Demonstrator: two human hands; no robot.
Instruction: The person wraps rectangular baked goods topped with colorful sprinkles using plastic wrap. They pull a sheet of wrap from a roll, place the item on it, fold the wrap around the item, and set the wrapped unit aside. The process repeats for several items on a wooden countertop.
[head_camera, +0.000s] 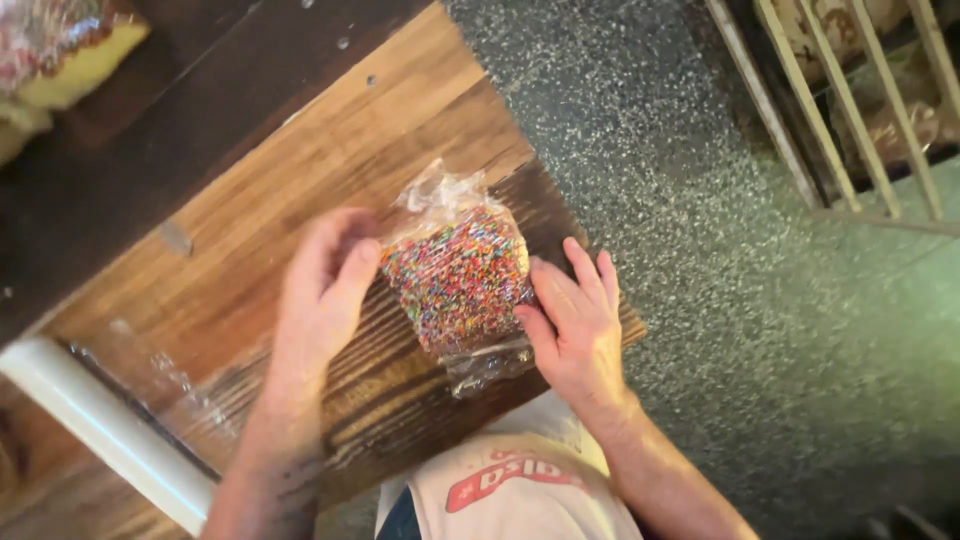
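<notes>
A treat (458, 280) coated in tiny rainbow sprinkles is lying near the tabletop's (300, 170) edge, wrapped in clear, crinkled film that is bunching into loose tails at its top and bottom ends. Its shape is blocky and rounded, its surface pebbly under the glossy wrap. The left hand (325, 285) is pressing against its left side, fingers loosely curved and together, gripping nothing else. The right hand (575, 320) is lying flat and open against its right side, fingers spread, thumb touching the film near the lower tail.

The tabletop is showing warm wood planks with strong grain, darker and worn under the treat. A sheet of clear film (190, 390) is stretching across it from a white roll (105, 425) lying at the lower left. Another sprinkled pastry (55, 45) is sitting in the upper left corner, well apart.

Below the tabletop edge, speckled grey flooring (720, 220) is spreading out. A pale slatted rack (850, 100) is standing at the upper right.
</notes>
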